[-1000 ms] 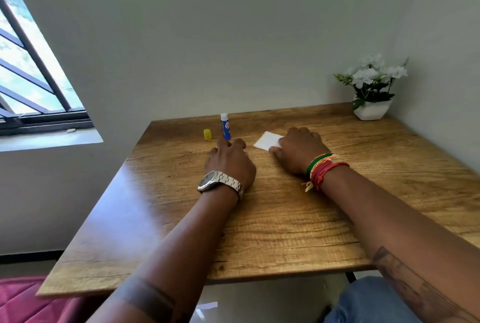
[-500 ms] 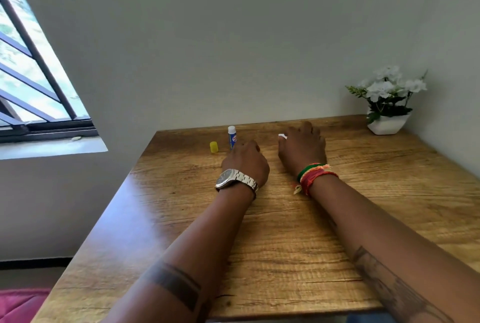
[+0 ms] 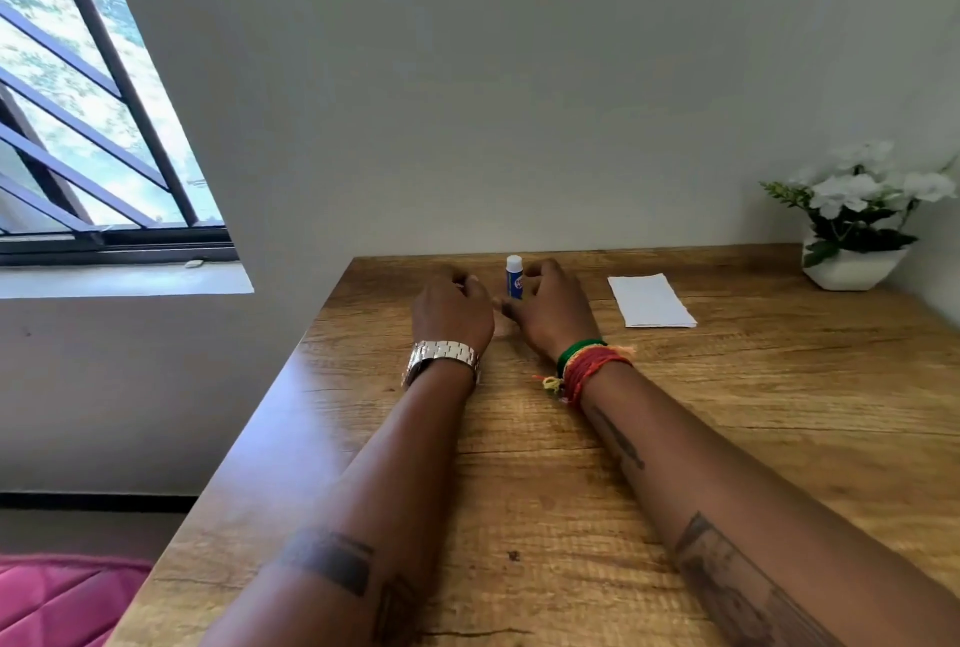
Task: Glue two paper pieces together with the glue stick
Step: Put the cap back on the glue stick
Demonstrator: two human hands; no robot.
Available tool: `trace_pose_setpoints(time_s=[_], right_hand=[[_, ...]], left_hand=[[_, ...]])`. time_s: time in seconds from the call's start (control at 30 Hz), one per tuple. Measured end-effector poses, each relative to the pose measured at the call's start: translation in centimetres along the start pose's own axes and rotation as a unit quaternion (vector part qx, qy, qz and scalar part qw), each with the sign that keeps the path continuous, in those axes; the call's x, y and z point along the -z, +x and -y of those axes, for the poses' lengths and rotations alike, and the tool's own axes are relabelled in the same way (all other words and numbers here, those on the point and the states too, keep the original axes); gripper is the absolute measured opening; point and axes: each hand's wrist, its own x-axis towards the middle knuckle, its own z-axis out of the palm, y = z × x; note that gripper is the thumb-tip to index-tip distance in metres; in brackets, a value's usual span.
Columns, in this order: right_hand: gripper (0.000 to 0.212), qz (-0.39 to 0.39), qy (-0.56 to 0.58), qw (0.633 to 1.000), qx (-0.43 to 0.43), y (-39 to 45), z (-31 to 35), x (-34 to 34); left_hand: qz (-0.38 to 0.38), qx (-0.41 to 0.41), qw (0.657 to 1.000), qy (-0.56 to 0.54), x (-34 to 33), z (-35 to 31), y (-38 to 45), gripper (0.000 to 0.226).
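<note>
Both hands flank the upright blue-and-white glue stick (image 3: 514, 277), right hand (image 3: 551, 309) fingers curled loosely beside it, left hand (image 3: 453, 312) half-closed; one clumsy nudge could topple it.

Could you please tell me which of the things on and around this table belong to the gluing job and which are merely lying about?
Part of the job:
- glue stick, upright between the hands
- white paper, flat on the wooden table
- left hand and right hand, both at the stick

Just lying about:
- potted white flowers
- barred window
- pink cushion
</note>
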Motion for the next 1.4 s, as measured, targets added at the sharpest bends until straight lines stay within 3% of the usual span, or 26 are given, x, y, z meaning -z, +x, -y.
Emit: trace_pose_setpoints(time_s=[0.17, 0.33, 0.5, 0.57, 0.67, 0.83, 1.03, 1.2, 1.4], right_hand=[[0.032, -0.027, 0.031, 0.998, 0.037, 0.5, -0.3, -0.3], [0.026, 0.008, 0.122, 0.988, 0.097, -0.2, -0.5, 1.0], [0.031, 0.106, 0.216, 0.966, 0.098, -0.4, -1.1, 1.7], [0.035, 0.146, 0.201, 0.965, 0.088, -0.6, -1.2, 1.8], [0.021, 0.177, 0.206, 0.960, 0.073, -1.1, -1.2, 1.8], [0.005, 0.189, 0.189, 0.962, 0.065, -1.3, -1.0, 2.0], [0.021, 0.160, 0.139, 0.975, 0.068, -1.5, -0.5, 1.8], [0.025, 0.270, 0.182, 0.942, 0.080, -0.9, -0.9, 2.7], [0.012, 0.270, 0.194, 0.941, 0.057, -0.7, -1.3, 2.8]], left_hand=[[0.019, -0.057, 0.997, -0.037, -1.2, 0.2, 0.5, 0.023], [0.043, -0.107, 0.990, -0.083, -1.1, 0.0, 0.4, 0.029], [0.060, -0.041, 0.980, -0.184, -1.1, 0.1, 0.3, 0.026], [0.063, -0.015, 0.970, -0.234, -1.1, 0.1, 0.3, 0.025], [0.064, 0.009, 0.962, -0.266, -0.9, 0.4, 0.4, 0.019], [0.078, -0.001, 0.966, -0.248, -0.7, 1.0, 0.1, 0.018], [0.092, 0.003, 0.954, -0.286, -0.4, 1.1, 0.0, 0.009], [0.086, 0.007, 0.956, -0.282, -0.4, 1.2, -0.1, 0.014], [0.079, -0.010, 0.971, -0.225, -0.3, 1.2, -0.1, 0.014]])
